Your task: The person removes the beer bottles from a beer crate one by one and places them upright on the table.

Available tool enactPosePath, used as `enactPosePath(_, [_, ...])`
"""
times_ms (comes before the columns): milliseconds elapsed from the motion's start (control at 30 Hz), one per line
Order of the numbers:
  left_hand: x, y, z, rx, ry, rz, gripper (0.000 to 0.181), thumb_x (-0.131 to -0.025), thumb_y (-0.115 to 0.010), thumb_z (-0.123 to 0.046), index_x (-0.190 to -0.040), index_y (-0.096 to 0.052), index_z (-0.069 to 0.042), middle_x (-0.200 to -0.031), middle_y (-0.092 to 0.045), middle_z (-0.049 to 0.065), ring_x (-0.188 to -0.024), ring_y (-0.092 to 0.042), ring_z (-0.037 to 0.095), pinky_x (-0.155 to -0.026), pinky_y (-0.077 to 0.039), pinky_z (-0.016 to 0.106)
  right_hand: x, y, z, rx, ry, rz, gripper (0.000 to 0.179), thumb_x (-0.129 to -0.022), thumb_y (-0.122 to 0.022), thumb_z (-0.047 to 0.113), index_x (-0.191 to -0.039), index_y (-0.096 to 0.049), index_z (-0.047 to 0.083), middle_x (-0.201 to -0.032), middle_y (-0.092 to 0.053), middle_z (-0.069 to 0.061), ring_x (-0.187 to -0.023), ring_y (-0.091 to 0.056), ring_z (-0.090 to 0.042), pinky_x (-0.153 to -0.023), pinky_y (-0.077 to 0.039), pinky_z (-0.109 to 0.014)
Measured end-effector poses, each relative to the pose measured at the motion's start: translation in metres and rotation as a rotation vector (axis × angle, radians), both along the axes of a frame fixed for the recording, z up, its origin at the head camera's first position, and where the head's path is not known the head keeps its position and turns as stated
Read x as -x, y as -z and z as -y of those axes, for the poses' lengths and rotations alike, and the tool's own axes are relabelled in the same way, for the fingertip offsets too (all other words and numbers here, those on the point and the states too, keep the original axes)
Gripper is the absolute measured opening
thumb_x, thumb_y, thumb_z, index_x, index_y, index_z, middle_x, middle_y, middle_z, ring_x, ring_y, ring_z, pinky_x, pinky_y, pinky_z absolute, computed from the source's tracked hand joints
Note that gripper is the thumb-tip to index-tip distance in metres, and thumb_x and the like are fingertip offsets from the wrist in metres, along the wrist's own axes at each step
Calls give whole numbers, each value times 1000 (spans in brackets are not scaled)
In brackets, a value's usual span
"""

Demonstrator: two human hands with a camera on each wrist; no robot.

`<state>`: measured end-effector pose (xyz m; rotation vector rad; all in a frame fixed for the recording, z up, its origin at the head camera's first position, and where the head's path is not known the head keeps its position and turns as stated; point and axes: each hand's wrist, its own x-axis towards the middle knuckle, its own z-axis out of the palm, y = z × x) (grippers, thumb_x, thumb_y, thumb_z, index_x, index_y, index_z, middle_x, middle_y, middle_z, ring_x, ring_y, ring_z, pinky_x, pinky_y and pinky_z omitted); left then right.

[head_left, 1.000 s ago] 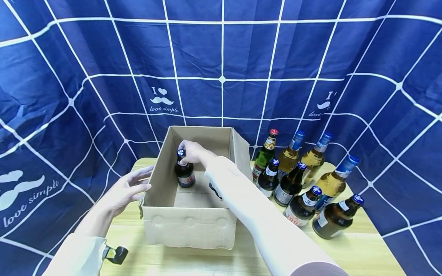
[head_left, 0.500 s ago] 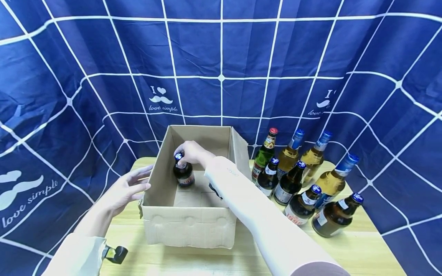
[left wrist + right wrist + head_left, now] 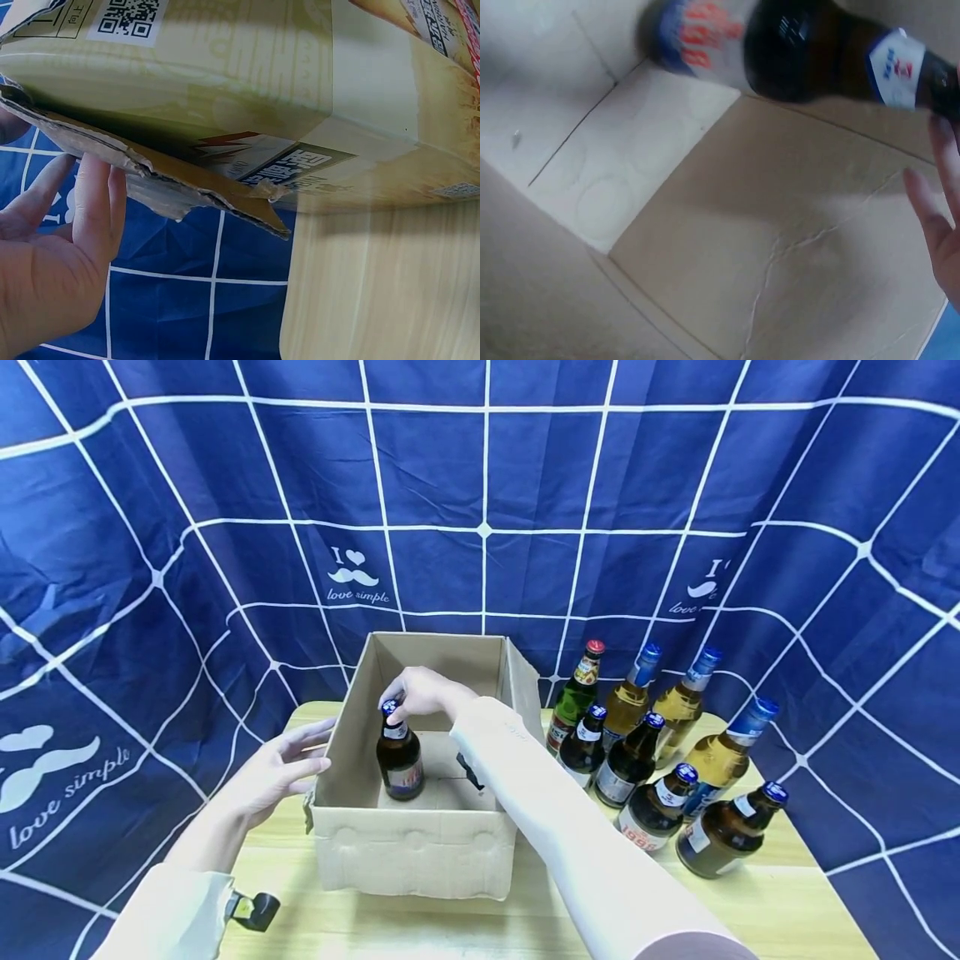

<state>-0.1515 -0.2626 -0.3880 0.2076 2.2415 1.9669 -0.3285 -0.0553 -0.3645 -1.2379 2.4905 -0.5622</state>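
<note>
My right hand [image 3: 427, 692] reaches into the cardboard box [image 3: 412, 852] and pinches a dark brown beer bottle [image 3: 401, 768] at its neck, just under the blue cap. The bottle is near the box's left wall, roughly upright. In the right wrist view, the beer bottle [image 3: 780, 49] is partly blurred, and only some fingers [image 3: 930, 217] show by its neck. My left hand [image 3: 273, 777] is at the outside of the box's left wall. Its fairly straight fingers [image 3: 94, 195] touch the torn flap [image 3: 172, 169] that hangs there.
To the right of the box stand several capped bottles: a green bottle [image 3: 572, 706] with a red cap, clear ones with amber contents [image 3: 720, 764], and dark brown ones [image 3: 652, 814]. The wooden table [image 3: 420, 935] meets a blue gridded curtain [image 3: 420, 485] behind.
The right hand shifted the brown bottle slightly left, then its base came toward the box's near end. The left hand keeps its place at the box.
</note>
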Motion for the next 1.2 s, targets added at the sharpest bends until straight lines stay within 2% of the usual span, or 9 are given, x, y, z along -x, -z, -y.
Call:
enactPosePath(267, [0, -3, -4, -2, 6, 6, 62, -93, -57, -6, -146, -25, 6, -144, -29, 32, -105, -56, 9, -81, -49, 31, 1, -7, -6, 78, -156, 238, 31, -82, -76, 12, -112, -71, 7, -101, -70, 0, -89, -62, -7, -79, -46, -19])
enactPosePath(400, [0, -3, -6, -22, 14, 5, 61, -94, -56, -4, -145, -25, 8, -144, -29, 33, -104, -57, 11, -81, -50, 32, -2, -19, -5, 88, -228, 263, 31, -81, -76, 9, -112, -70, 5, -97, -70, -1, -85, -61, -9, -79, -47, -21])
enactPosePath(500, [0, -2, -7, -34, 24, 9, 61, -94, -56, -4, -145, -25, 8, -144, -28, 34, -105, -58, 12, -81, -50, 33, -6, -35, -8, 99, -264, 268, 31, -82, -75, 7, -112, -70, 3, -96, -71, -1, -83, -61, -10, -79, -47, -22])
enactPosePath(667, [0, -3, -7, -21, 33, 6, 62, -94, -56, -5, -145, -24, 8, -144, -27, 34, -106, -58, 10, -82, -50, 34, -14, -77, -21, 161, -310, 249, 31, -82, -74, 6, -112, -69, -1, -96, -70, -4, -82, -61, -11, -78, -48, -24])
enactPosePath(733, [-1, -5, -7, -9, 25, 0, 62, -94, -56, -6, -145, -25, 8, -144, -28, 34, -105, -58, 10, -82, -50, 33, -16, -98, -29, 194, -329, 211, 31, -82, -74, 7, -112, -69, -1, -97, -70, -3, -82, -62, -11, -78, -48, -24])
enactPosePath(833, [-2, -8, -6, 7, 15, -7, 62, -94, -57, -7, -145, -26, 8, -143, -30, 34, -104, -58, 8, -81, -50, 32, -19, -128, -44, 239, -355, 126, 31, -82, -75, 9, -112, -69, 1, -89, -70, -1, -75, -60, -11, -69, -45, -23])
enactPosePath(967, [-2, -10, -6, 15, 19, -10, 62, -94, -57, -7, -145, -26, 8, -143, -30, 33, -105, -58, 8, -81, -50, 31, -27, -169, -70, 286, -317, 54, 30, -82, -74, 11, -112, -71, 5, -85, -68, -1, -71, -55, -14, -62, -40, -25])
enactPosePath(1033, [-2, -9, -5, 18, 24, -6, 62, -94, -57, -7, -145, -25, 7, -144, -29, 33, -106, -57, 6, -82, -49, 31, -31, -188, -84, 290, -291, 37, 30, -83, -74, 13, -112, -71, 6, -86, -68, -2, -72, -55, -16, -62, -40, -27])
enactPosePath(1200, [-3, -7, -4, 20, 25, -3, 61, -95, -55, -7, -146, -24, 7, -145, -27, 33, -107, -56, 4, -83, -49, 31, -39, -222, -121, 268, -236, 7, 29, -84, -74, 17, -112, -71, 9, -88, -66, -5, -74, -54, -21, -66, -40, -30])
